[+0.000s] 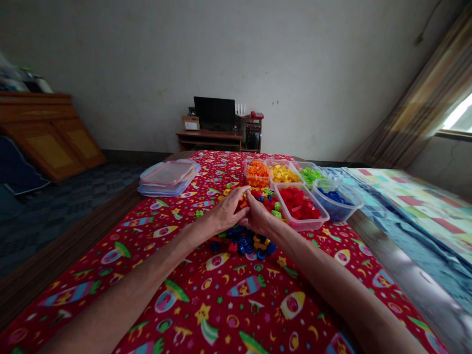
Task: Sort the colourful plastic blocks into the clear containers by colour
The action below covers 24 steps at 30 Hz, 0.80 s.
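Observation:
Over a mixed pile of small coloured plastic building pieces (245, 241), my two hands meet at the fingertips. My left hand (228, 211) is open, its thumb and fingers apart, with some orange pieces showing in the gap. My right hand (259, 215) leans in from the other side with fingers stretched towards the left ones; their undersides are hidden. Blue, red, yellow and green pieces spread in front of and behind both hands. Just right of my right hand stands a clear box of red pieces (300, 204).
Behind the pile are boxes of orange pieces (257, 172), yellow pieces (283, 173) and green pieces (310, 174). A round tub (341, 210) holds blue pieces. Stacked plastic lids (167, 174) lie at left on the red patterned tablecloth (236, 314). A bed (416, 206) adjoins the right side.

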Available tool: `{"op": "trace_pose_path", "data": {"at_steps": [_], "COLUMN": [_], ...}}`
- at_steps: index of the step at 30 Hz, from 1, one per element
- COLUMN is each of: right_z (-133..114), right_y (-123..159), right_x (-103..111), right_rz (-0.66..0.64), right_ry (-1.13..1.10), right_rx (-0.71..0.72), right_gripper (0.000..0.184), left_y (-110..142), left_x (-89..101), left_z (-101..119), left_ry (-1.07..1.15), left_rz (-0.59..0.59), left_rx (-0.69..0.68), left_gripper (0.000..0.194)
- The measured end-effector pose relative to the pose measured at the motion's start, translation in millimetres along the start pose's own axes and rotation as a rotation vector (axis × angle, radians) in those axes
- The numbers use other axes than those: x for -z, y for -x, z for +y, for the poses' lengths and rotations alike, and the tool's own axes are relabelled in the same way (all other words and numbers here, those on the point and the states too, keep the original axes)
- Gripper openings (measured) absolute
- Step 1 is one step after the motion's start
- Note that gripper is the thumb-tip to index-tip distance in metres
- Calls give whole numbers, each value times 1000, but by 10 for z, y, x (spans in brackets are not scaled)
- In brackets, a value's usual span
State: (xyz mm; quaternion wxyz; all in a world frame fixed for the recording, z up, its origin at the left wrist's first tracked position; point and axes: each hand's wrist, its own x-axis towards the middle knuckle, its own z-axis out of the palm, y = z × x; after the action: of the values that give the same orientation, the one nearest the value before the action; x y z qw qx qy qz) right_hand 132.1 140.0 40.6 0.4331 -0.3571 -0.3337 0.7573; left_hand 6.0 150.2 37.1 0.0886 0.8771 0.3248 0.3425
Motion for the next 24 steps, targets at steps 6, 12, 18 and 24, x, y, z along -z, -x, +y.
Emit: {"op": "trace_pose_path", "data": {"at_steps": [6, 12, 18, 24], "right_z": [-16, -141, -320, -614], "right_y": [34, 68, 143, 197], "right_x": [-52, 4, 118, 353], "right_rz": [44, 16, 87, 48], "right_ry": [-167, -47, 165, 551], "right_rx": [3, 40, 204, 182], "right_gripper": [33, 22, 26, 25], "left_y": [24, -25, -35, 117], "left_x": [-25, 183, 440, 534], "left_z": [-27, -20, -302, -570], "left_ry": [35, 66, -166, -202], "left_rz": [22, 153, 7, -374], "left_rx": [-8, 60, 184, 273], "left_gripper": [55, 51, 37, 38]}}
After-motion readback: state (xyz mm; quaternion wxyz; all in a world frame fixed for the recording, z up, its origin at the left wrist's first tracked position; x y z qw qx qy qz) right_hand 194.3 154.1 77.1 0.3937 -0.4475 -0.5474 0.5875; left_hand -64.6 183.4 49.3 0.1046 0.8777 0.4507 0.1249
